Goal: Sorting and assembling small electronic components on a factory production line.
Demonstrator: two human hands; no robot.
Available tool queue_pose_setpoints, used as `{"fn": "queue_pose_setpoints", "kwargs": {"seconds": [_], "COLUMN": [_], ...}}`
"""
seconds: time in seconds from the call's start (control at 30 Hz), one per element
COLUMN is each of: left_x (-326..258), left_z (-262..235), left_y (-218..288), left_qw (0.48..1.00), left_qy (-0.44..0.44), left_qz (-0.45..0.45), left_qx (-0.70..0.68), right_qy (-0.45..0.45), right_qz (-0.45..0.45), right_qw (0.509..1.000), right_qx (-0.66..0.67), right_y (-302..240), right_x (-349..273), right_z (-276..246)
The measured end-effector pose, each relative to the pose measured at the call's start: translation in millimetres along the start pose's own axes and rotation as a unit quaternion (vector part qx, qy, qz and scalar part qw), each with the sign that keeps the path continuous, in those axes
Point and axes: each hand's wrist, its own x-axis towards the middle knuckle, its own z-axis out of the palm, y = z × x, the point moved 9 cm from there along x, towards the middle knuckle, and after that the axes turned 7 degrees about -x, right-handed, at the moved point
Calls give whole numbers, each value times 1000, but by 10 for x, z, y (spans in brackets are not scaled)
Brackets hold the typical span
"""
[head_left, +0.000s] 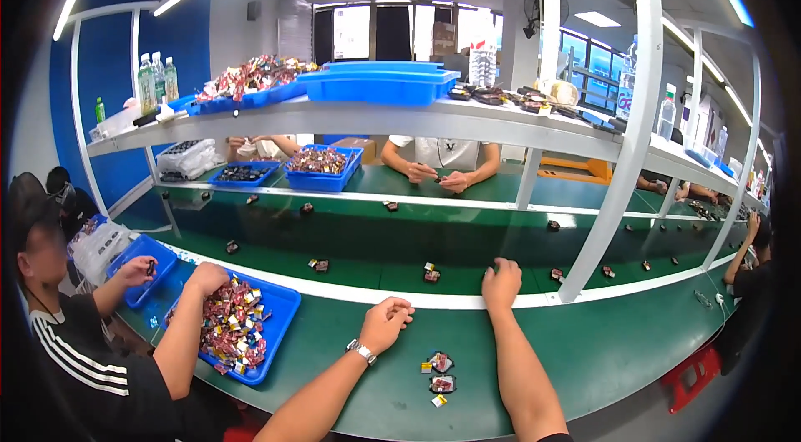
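My left hand (386,325), with a metal watch on its wrist, hovers over the green bench top, fingers loosely bent and nothing visible in them. My right hand (501,283) reaches across the white rail (442,301) at the edge of the green belt; its fingers are slightly spread and I see nothing held. Between my forearms lie two small dark-cased electronic parts, an upper part (441,360) and a lower part (442,384), each with a yellow-white tab. On the belt, left of my right hand, sits a similar part (430,273).
A blue tray (288,308) heaped with small red-and-yellow parts stands at left, where a co-worker's hand (209,277) reaches in. Across the belt another person's hands (438,177) handle a small item. White posts (613,150) hold a loaded shelf (375,114) above the belt.
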Motion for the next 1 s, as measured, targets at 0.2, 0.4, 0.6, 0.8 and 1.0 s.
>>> {"fn": "queue_pose_setpoints", "kwargs": {"seconds": [0.2,0.4,0.6,0.8,1.0], "left_x": [-14,48,52,-136,-169], "left_z": [-59,-62,-114,175,291], "left_y": [50,-57,-146,-131,35], "left_qw": [999,1000,984,941,932], "left_qy": [-9,-7,-36,-250,-247], "left_qz": [14,-3,-99,-193,-179], "left_qx": [39,-11,-146,-122,-199], "right_qy": [-286,-206,-310,-360,-282], "right_qz": [25,11,-143,-298,-248], "right_qw": [958,975,868,816,860], "right_qx": [19,85,362,339,345], "right_y": [-1072,-826,-1149,-1510,-1353], "right_x": [-411,-411,-758,-930,-857], "right_z": [457,513,-606,-982,-965]}}
